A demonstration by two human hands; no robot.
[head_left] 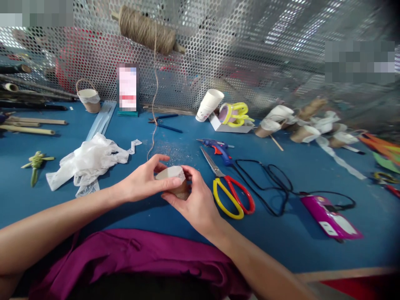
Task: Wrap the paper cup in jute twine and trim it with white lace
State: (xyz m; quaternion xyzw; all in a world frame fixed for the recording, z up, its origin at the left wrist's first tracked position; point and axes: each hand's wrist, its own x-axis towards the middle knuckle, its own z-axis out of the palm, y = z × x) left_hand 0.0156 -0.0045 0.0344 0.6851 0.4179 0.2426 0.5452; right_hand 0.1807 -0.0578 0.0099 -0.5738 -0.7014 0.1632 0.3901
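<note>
Between my hands is a paper cup [170, 172], its pale flat end facing up and its side brown, seemingly wrapped in twine. My left hand [153, 177] grips it from the left, thumb lying across the pale end. Closed around its right side and lower edge is my right hand [195, 196]. A strand of twine [155, 96] runs down from a big spool [145, 31] and passes out of sight behind my left hand. Scissors [229, 187] with one yellow and one red handle lie just right of my right hand.
A blue glue gun [218, 150] lies beyond the scissors, its black cord [278, 179] looping toward a purple power strip [331, 216]. White lace [93, 160] is heaped at left. Pliers [165, 124], stacked paper cups [210, 104], a phone [127, 87] and a handled basket [89, 100] stand or lie behind.
</note>
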